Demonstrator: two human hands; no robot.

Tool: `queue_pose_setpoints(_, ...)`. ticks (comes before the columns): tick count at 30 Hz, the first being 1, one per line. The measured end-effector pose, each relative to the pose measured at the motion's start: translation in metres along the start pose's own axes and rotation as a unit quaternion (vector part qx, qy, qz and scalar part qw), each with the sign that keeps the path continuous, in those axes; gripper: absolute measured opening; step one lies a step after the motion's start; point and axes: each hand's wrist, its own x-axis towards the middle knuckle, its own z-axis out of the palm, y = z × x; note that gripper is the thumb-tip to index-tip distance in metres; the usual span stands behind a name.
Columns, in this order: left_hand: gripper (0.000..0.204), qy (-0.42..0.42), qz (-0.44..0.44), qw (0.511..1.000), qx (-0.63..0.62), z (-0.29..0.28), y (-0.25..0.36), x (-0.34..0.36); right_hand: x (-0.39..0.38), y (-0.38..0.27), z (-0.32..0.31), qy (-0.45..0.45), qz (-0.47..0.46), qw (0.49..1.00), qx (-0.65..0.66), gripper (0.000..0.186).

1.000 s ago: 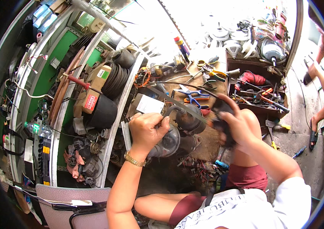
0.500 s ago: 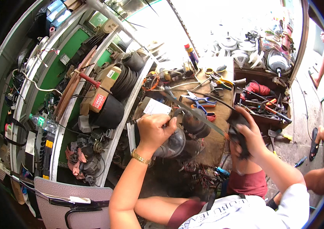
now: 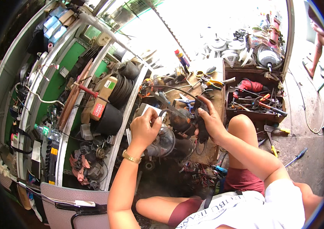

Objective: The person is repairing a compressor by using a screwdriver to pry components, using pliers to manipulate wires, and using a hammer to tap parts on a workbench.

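My right hand [image 3: 211, 121] is wrapped round the black handle of a hacksaw [image 3: 201, 124]. Its thin dark frame arches up and left, and its blade slants down toward the handle. The saw is held over dark rounded motor-like parts [image 3: 180, 121] at the workbench's near edge. My left hand [image 3: 145, 129], with a gold bracelet at the wrist, is closed, thumb against the curled fingers. What it pinches, if anything, is hidden. Just right of it sits a rounded, shiny dark housing [image 3: 166, 139]. Blue-handled scissors [image 3: 185, 100] lie behind the saw.
Yellow-and-black pliers [image 3: 212, 81] and a spray can [image 3: 182, 60] stand or lie farther back on the workbench [image 3: 211, 147]. To the right is a tool box [image 3: 256, 114] with a red drill [image 3: 250, 87]. Crowded shelving [image 3: 110, 164] lines the left. A screwdriver [image 3: 297, 156] lies on the floor.
My right hand has moved left with the hacksaw, closer to my left hand. The left hand has barely shifted. The view has turned slightly.
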Motion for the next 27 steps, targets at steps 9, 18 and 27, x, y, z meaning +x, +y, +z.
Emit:
queue_pose_setpoints(9, 0.026, -0.069, -0.044, 0.995, 0.051, 0.017, 0.026, 0.031, 0.017, 0.001, -0.014, -0.048, 0.067, 0.997, 0.015, 0.048)
queue_pose_setpoints(18, 0.037, -0.139, -0.065, 0.978, 0.142, 0.013, 0.028, 0.04, 0.033, -0.01, -0.011, -0.053, 0.028, 0.996, -0.065, 0.057)
queue_pose_setpoints(27, 0.039, -0.098, -0.043, 0.977, 0.186, 0.015, 0.033, 0.035, -0.055, -0.047, -0.035, -0.046, -0.059, 0.982, -0.175, 0.069)
